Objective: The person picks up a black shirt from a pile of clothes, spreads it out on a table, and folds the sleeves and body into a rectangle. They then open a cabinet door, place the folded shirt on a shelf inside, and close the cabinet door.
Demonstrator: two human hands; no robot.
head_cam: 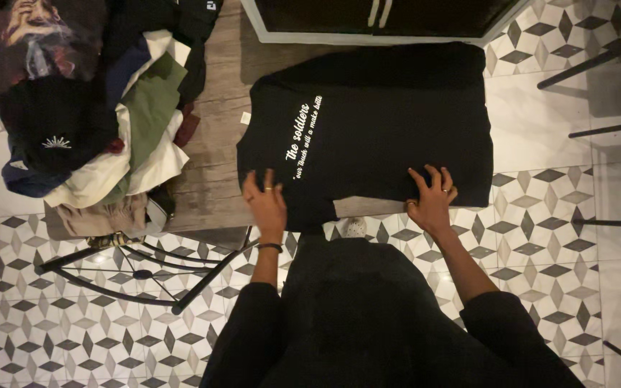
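Note:
A black T-shirt (382,122) with white lettering lies flat on a wooden tabletop (213,136). Its near part hangs a little over the table's front edge. My left hand (266,205) rests palm down on the shirt's near left corner, fingers spread, with a ring and a dark wristband. My right hand (431,200) presses flat on the near edge of the shirt further right, fingers apart. Neither hand grips the cloth. Both arms are in black sleeves.
A heap of clothes (102,108) in black, green, white and beige covers the table's left part. A black metal chair frame (145,269) stands on the patterned tile floor at left. Dark chair legs (612,129) show at right. A white-framed dark panel (382,18) is beyond the table.

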